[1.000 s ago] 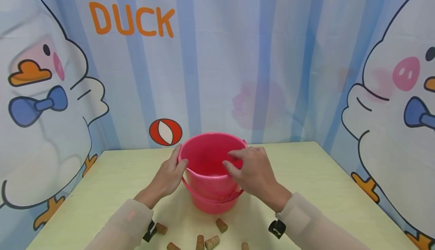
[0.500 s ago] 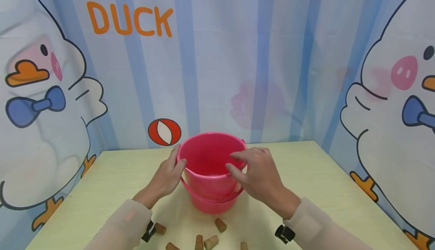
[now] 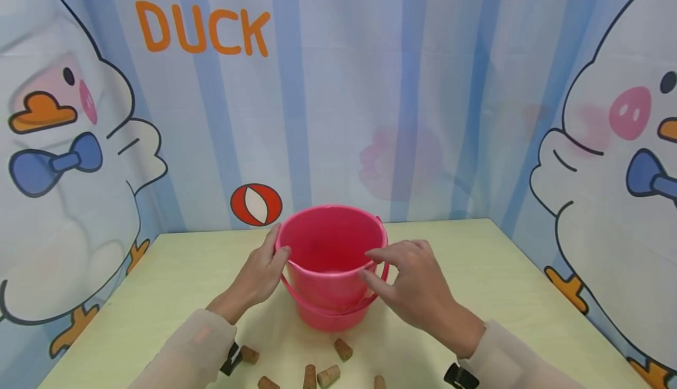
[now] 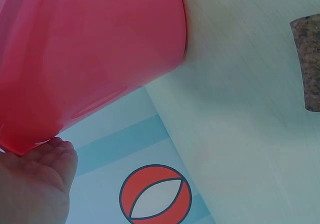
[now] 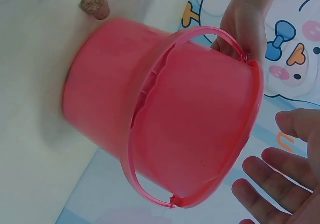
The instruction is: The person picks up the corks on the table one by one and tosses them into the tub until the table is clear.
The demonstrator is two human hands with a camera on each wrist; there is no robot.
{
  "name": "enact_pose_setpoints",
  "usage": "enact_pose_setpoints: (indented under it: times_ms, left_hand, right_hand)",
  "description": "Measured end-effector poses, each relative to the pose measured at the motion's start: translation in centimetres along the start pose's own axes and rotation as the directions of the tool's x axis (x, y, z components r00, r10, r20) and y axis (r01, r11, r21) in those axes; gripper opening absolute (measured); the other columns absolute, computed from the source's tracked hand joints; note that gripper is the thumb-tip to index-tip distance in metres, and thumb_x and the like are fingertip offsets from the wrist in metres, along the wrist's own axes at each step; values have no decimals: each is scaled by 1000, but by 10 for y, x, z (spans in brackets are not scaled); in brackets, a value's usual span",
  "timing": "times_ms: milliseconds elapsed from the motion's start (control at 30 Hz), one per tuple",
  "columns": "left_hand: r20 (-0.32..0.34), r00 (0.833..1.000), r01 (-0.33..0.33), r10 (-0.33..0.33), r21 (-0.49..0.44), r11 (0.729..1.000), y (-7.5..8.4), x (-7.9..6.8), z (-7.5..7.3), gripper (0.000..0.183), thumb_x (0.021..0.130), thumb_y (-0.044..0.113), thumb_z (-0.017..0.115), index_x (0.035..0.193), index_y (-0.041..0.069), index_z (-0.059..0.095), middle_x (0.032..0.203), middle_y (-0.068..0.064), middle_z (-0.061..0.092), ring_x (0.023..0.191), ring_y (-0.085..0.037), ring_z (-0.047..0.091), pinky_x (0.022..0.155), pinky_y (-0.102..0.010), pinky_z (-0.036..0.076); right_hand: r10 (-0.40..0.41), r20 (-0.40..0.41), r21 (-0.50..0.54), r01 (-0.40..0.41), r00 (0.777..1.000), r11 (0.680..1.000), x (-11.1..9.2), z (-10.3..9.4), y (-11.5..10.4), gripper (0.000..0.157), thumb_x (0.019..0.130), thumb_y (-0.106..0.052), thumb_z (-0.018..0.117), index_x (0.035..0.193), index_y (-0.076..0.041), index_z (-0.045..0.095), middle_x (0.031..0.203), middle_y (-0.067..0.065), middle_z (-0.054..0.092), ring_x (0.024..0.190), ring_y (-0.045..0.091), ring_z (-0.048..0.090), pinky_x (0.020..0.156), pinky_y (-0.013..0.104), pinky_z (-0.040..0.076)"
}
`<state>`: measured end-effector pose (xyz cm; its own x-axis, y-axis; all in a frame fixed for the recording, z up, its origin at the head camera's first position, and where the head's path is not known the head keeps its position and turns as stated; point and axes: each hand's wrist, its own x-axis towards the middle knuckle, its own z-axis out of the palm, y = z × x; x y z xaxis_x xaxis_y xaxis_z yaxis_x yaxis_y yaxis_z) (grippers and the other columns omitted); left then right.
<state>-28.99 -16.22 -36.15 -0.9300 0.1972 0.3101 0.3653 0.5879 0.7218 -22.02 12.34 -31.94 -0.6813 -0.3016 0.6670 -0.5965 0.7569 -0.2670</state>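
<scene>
A pink plastic bucket (image 3: 330, 295) stands upright on the table with its handle (image 5: 135, 114) hanging down against the side. My left hand (image 3: 258, 271) holds the bucket at the left of its rim, thumb at the front edge and fingers round the outside; the left wrist view shows those fingers (image 4: 57, 159) bent against the rim. To the right of the bucket, my right hand (image 3: 415, 283) hangs in the air with nothing in it. Its thumb and forefinger are parted close to the rim, and the right wrist view shows a gap between its fingertips and the bucket.
Several corks lie on the pale yellow table (image 3: 465, 318) in front of the bucket, among them one cork (image 3: 343, 349) nearest its base and another cork (image 3: 248, 354) beside my left cuff. A duck-printed curtain (image 3: 338, 83) surrounds the table at the back and sides.
My right hand has drawn back from over the bucket's right rim, moving right and a little down. The left hand and bucket hold nearly the same place.
</scene>
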Motion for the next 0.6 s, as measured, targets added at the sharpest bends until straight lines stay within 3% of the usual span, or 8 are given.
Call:
enact_pose_setpoints:
  times_ms: [367, 600]
  left_hand:
    - [10, 1000, 0, 0, -3, 1000, 0, 0, 0, 67, 107, 24, 42, 164, 6, 13, 160, -16, 39, 140, -38, 44, 101, -55, 52]
    - [6, 1000, -4, 4, 7, 1000, 1, 0, -1, 67, 107, 25, 41, 164, 5, 14, 160, -17, 39, 140, -38, 44, 102, -55, 51]
  right_hand:
    - [-2, 73, 8, 1, 997, 1000, -15, -5, 2, 39, 77, -34, 90, 111, -19, 81, 99, -8, 78, 96, 13, 70, 91, 46, 47]
    - [-5, 127, 3, 5, 992, 1000, -24, -6, 3, 39, 75, -35, 91, 112, -24, 81, 95, -19, 74, 93, 8, 68, 89, 43, 48]
